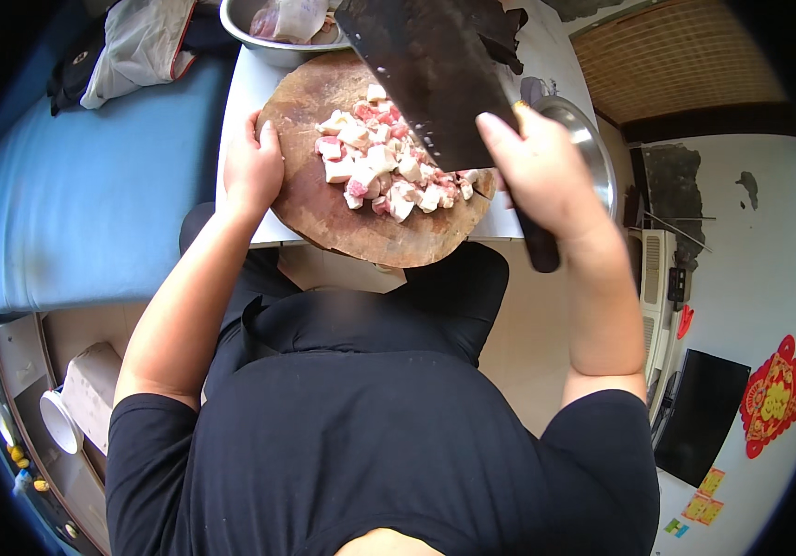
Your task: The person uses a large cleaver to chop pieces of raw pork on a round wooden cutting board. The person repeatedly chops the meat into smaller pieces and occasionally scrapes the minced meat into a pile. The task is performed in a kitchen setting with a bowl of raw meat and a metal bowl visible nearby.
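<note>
nearest the camera is the person's black shirt (370,435), and both bare forearms rise from it toward the table. the right hand (546,176) has its fingers clamped together around the dark handle of a cleaver (426,79), with the handle's end sticking out below the wrist. the wide dark blade is tilted and raised above the fingers, its lower edge just over the far right side of the meat. the left hand (251,167) lies flat with fingers together and thumb apart, pressed on the left rim of the round wooden board (324,208). the diced meat (384,162), pink and white cubes, sits in a loose heap on the board between the two hands, just right of the left fingertips and just left of the right knuckles. the board lies on a white table (240,93) and hangs over its near edge. past the right fingers a metal bowl (592,148) shows its rim. beyond the blade, a second metal bowl (259,37) holds a bagged piece of meat. left of the left hand lies a blue surface (92,185).
</note>
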Demonstrator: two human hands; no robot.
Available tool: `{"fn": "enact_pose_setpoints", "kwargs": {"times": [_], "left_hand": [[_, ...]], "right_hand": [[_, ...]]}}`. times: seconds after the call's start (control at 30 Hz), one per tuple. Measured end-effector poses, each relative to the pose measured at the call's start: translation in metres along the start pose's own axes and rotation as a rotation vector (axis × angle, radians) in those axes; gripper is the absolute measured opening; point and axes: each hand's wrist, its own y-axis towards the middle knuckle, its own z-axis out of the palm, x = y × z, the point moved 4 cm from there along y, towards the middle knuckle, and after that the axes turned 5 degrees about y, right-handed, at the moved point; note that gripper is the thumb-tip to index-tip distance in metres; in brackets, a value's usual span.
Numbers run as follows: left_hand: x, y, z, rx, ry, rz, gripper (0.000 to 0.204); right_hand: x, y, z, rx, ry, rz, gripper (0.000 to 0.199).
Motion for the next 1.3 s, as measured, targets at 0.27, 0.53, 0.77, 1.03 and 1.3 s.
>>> {"fn": "enact_pose_setpoints", "kwargs": {"times": [0.27, 0.53, 0.77, 1.03, 1.3], "left_hand": [[0.005, 0.003, 0.003, -0.043, 0.021, 0.057, 0.035], [0.002, 0.002, 0.007, -0.038, 0.002, 0.090, 0.034], [0.007, 0.004, 0.007, -0.032, 0.002, 0.057, 0.038], [0.004, 0.005, 0.005, -0.033, 0.020, 0.108, 0.033], [0.007, 0.006, 0.009, -0.054, 0.095, 0.126, 0.034]], "right_hand": [[0.000, 0.002, -0.002, -0.082, -0.163, -0.374, 0.040], [-0.018, 0.013, 0.022, 0.048, -0.251, -0.161, 0.046], [-0.018, 0.004, 0.009, -0.136, 0.012, -0.259, 0.038], [-0.010, 0.008, -0.010, -0.136, -0.069, -0.246, 0.042], [-0.012, 0.019, -0.004, 0.054, -0.294, -0.211, 0.042]]}}
